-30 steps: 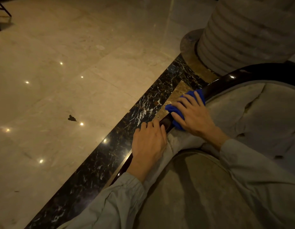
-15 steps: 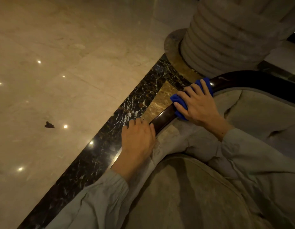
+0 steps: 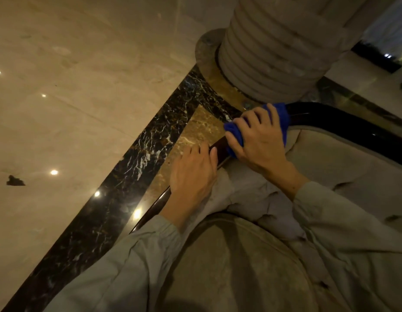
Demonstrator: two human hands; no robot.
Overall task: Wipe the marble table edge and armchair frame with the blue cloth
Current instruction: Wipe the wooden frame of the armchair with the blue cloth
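Note:
The armchair's dark glossy wooden frame (image 3: 326, 119) curves from the lower middle up to the right, around grey-beige upholstery (image 3: 344, 167). My right hand (image 3: 261, 140) presses the blue cloth (image 3: 282, 115) around the frame near its bend, and the cloth wraps over the rail under my fingers. My left hand (image 3: 193, 172) grips the frame just below, fingers curled over its outer side. No marble table is in view.
A ribbed stone column (image 3: 279, 50) on a round base stands right behind the chair. The floor is polished beige marble (image 3: 83, 86) with a black veined border strip (image 3: 137, 158) and a brown inlay (image 3: 202, 129). A small dark scrap (image 3: 15, 180) lies at the left.
My right hand has slid the blue cloth up along the frame toward the column. My left hand stays gripping the frame below it. The view has shifted right.

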